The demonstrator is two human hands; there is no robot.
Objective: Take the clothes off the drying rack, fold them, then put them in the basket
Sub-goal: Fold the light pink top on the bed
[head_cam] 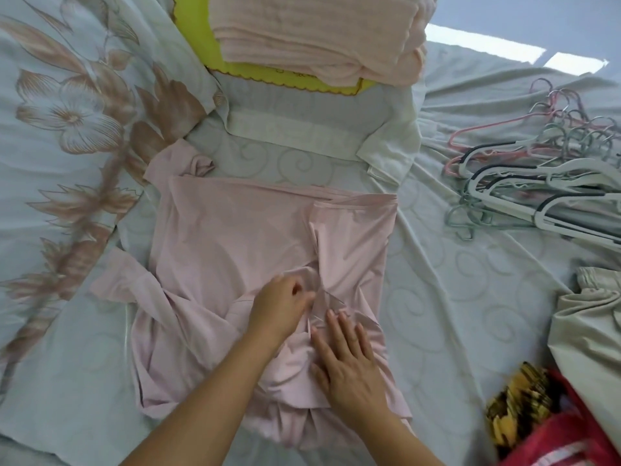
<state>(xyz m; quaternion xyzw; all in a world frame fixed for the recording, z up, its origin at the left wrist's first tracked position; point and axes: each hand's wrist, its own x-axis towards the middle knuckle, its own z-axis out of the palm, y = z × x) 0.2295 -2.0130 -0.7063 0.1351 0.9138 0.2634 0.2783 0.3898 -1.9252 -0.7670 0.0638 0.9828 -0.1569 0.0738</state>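
A pale pink garment (242,237) lies spread on the bed, smooth at its far half and bunched at the near end. My left hand (282,307) pinches a fold of the pink cloth near the garment's middle. Just to its right, my right hand (349,361) lies flat on the bunched fabric, fingers apart, pressing it down. A sleeve (117,284) sticks out to the left. No drying rack or basket shows in this view.
Folded peach cloth (316,35) rests on a yellow towel (195,31) at the far end. A heap of hangers (544,176) lies at the right. A beige garment (591,334) and red and patterned cloth (551,422) sit at the near right. A floral quilt (67,129) covers the left.
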